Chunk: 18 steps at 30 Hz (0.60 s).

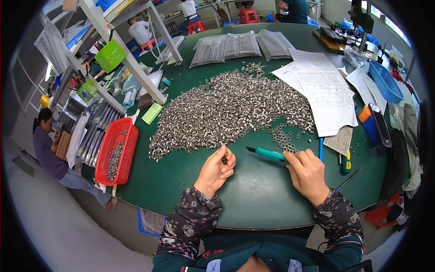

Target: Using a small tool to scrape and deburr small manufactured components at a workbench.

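Note:
My left hand (216,170) is curled around several small metal rings (224,159), which show between the thumb and fingers. In my right hand (307,173) is a green utility knife (270,155), its dark blade tip pointing left toward the left hand, with a gap between them. Just beyond both hands spreads a big heap of small shiny metal rings (231,106) on the green tabletop (253,195). Near the right hand, a patch of rings (283,137) lies flat in a single layer at the heap's edge.
A red basket (132,149) with metal pieces stands at the left. Bagged metal tubes (226,49) lie behind the heap. On the right are paper sheets (324,99), a blue pen (321,148), a yellow-green-handled tool (346,164), a phone (379,124) and a blue tray (385,81). Other people sit farther off.

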{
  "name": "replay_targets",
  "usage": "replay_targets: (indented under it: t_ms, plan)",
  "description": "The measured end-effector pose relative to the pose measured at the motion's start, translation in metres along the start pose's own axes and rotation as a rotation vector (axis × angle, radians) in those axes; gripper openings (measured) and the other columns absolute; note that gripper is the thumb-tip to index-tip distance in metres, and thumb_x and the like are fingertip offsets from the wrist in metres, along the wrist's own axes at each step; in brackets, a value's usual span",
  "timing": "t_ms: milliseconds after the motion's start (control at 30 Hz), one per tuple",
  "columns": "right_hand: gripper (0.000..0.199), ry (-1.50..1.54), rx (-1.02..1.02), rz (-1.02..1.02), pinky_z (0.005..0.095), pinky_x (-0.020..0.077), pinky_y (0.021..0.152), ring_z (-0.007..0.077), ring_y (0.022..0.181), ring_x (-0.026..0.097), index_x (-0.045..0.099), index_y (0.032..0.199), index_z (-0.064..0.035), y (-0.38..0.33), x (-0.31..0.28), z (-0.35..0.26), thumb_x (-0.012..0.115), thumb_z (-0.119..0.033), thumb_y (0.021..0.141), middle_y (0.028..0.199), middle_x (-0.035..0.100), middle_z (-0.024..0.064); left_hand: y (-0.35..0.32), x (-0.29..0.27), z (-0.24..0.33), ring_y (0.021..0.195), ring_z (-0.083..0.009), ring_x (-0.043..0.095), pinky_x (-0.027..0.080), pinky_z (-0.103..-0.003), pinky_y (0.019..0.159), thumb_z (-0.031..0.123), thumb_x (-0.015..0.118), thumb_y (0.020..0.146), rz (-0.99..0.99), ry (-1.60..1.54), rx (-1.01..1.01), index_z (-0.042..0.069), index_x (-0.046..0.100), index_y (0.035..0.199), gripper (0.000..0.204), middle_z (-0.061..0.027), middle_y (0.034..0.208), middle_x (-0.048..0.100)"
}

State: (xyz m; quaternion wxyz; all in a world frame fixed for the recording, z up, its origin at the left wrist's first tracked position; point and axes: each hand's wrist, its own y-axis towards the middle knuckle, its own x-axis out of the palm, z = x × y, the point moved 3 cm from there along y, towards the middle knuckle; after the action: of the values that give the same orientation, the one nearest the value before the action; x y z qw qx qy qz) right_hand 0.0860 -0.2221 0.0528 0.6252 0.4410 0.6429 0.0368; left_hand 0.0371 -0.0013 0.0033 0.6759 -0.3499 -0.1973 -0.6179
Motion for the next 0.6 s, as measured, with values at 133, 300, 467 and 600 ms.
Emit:
replay_targets:
  t_ms: [133,300,467,600]
  plan:
    - [0.032,0.073,0.062,-0.129,0.033,0.0398,0.051,0.0227,0.061,0.05,0.056,0.094,-0.0064,-0.006,0.005,0.003,0.064,-0.007,0.063,0.068,0.048,0.0069,-0.003,0.002,0.002,0.047,-0.0041,0.031,0.024,-0.015,0.036,0.027,0.037,0.091,0.027,0.048,0.033,0.005,0.044,0.079,0.026,-0.0029,0.07,0.042]
    - [0.033,0.283,0.161,-0.041,0.034,0.0397,0.05,0.0263,0.059,0.051,0.056,0.095,-0.005,-0.004,0.003,0.005,0.063,-0.006,0.063,0.068,0.05,0.0097,0.0,-0.002,0.003,0.048,-0.0032,0.032,0.025,-0.015,0.036,0.018,0.042,0.09,0.027,0.071,0.094,0.004,0.049,0.09,0.016,-0.0032,0.074,0.046]
    - [0.031,0.314,0.164,-0.039,0.034,0.0401,0.049,0.0259,0.056,0.051,0.056,0.094,-0.006,-0.005,0.005,0.005,0.062,-0.008,0.064,0.066,0.05,0.0087,0.002,-0.002,0.003,0.049,-0.0024,0.034,0.028,-0.014,0.038,0.01,0.043,0.088,0.034,0.109,0.155,0.002,0.05,0.1,0.016,-0.0055,0.084,0.053]
    - [0.031,0.386,0.191,-0.075,0.0349,0.0405,0.05,0.0271,0.057,0.051,0.056,0.095,-0.0057,-0.006,0.006,0.006,0.062,-0.01,0.066,0.067,0.05,0.0097,0.002,-0.002,0.002,0.05,-0.0024,0.034,0.028,-0.014,0.039,0.009,0.043,0.088,0.063,0.143,0.167,0.002,0.049,0.101,0.016,-0.0061,0.086,0.054]
